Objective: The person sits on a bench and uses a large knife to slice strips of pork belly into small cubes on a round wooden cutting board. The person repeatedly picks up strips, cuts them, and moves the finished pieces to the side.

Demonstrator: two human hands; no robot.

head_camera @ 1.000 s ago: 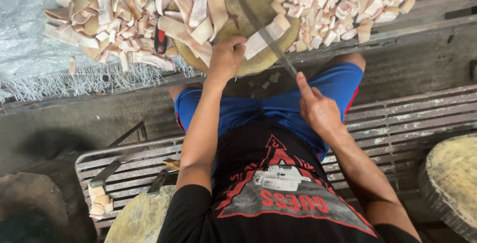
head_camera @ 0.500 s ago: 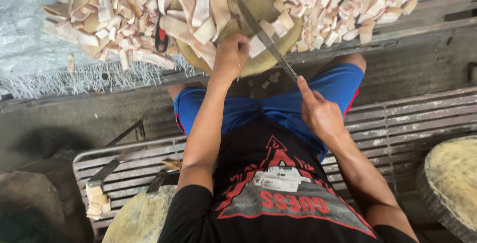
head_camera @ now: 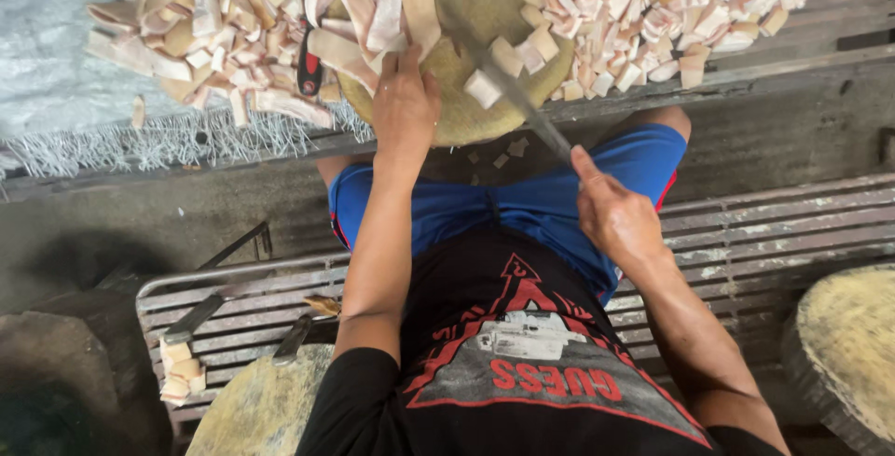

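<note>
Hands are both working at a round tan wooden chopping block (head_camera: 466, 111). Left hand (head_camera: 404, 106) is pressing flat, fingers (head_camera: 399, 64) loosely spread over pale pinkish meat strips (head_camera: 387, 8) lying just past the fingertips. Right hand (head_camera: 613, 215) is wrapping fully closed around the handle of a long dark-bladed knife (head_camera: 522, 106), blade running up from the thumb onto the block. Small pale cut cube (head_camera: 483, 89) is sitting against the blade. Heap of diced pale pieces (head_camera: 653, 13) is lying beyond the knife tip.
</note>
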